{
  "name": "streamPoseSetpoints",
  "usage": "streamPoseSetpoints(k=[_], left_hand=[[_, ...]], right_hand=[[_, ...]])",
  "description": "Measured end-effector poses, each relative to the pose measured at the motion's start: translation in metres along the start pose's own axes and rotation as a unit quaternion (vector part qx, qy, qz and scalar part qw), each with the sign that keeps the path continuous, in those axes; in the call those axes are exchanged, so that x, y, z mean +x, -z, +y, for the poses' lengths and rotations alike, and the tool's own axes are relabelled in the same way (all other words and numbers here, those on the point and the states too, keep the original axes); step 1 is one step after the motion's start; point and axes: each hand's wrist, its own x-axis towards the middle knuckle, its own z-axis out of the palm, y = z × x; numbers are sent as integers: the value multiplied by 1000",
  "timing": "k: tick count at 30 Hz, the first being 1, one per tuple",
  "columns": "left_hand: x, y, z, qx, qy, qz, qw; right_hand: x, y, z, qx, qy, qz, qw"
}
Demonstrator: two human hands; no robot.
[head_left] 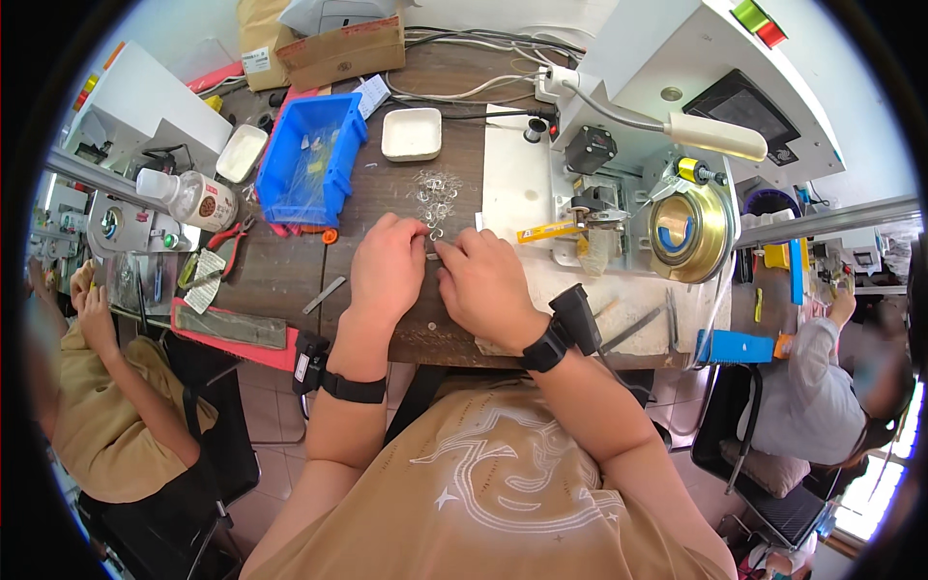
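My left hand [387, 266] rests on the dark wooden table, its fingers curled and drawn together at the near end of a loose pile of small silver metal hooks or rings [437, 188]. One such small piece [436, 233] lies between the tips of my two hands. My right hand [491, 282] is close beside it, fingers bent down toward the same spot. Whatever either set of fingertips pinches is too small or covered to make out. Both wrists carry black straps with small dark devices.
Behind the pile stand a white dish [412, 134] and a blue bin [311, 164] of clear plastic bags. Red-handled pliers [232, 242] and a bottle [193, 198] are at left. A white machine [667, 97] with a gold spool [688, 237] fills the right. Other people sit on both sides.
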Motion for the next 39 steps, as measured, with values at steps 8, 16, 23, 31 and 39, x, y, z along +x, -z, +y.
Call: streamPoseSetpoints(k=[8, 16, 23, 31, 39], left_hand=[[2, 2, 0, -15, -3, -17, 1000], [3, -1, 4, 0, -19, -9, 1000], [4, 2, 8, 15, -53, 5, 998], [-5, 46, 67, -222, -24, -81, 971], [-7, 34, 107, -262, -42, -145, 953]], right_hand=[[11, -6, 9, -8, -23, 21, 999], [19, -3, 9, 8, -70, -9, 997], [17, 2, 7, 150, -113, 71, 980], [-7, 52, -1, 431, -229, 54, 871], [-45, 78, 8, 556, -225, 127, 790]])
